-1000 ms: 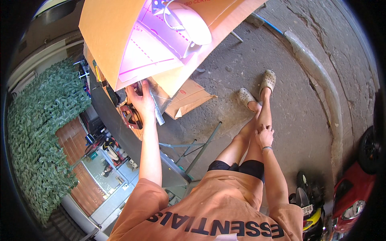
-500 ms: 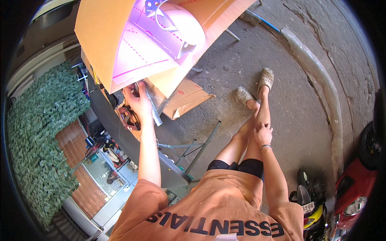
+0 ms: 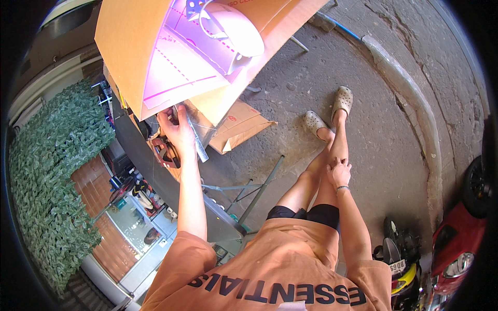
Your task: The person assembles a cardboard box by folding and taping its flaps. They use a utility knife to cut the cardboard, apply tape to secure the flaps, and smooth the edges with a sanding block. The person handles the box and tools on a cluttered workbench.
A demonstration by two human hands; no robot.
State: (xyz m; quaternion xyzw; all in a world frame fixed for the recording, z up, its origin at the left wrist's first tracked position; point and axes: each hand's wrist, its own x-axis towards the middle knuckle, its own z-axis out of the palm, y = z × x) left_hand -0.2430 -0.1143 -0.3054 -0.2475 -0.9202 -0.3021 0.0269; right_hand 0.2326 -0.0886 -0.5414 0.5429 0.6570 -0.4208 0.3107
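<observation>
My left hand (image 3: 179,132) is raised at the near lower edge of a large cardboard box (image 3: 122,57). Its thumb and fingers close on a thin whitish strip (image 3: 198,142) that slants down past the wrist; the upper end is partly hidden by the hand and box. Purple-pink light fills the inside of the box, where a rounded white lamp-like piece (image 3: 236,31) with a pale looped cord sits. My right hand (image 3: 340,173) rests on my leg near the knee, fingers spread and holding nothing.
A dark table (image 3: 137,147) stands under the box, with a dark red frame-like object (image 3: 165,153) on it. Folded cardboard (image 3: 241,127) lies beyond. Metal folding legs (image 3: 262,189) stand beside my knees. Green leaf screening (image 3: 52,171) is left; a red car (image 3: 456,249) and motorcycle (image 3: 399,259) are lower right.
Almost nothing differs. The box and my left hand appear shifted very slightly to the left; the right hand stays on the leg.
</observation>
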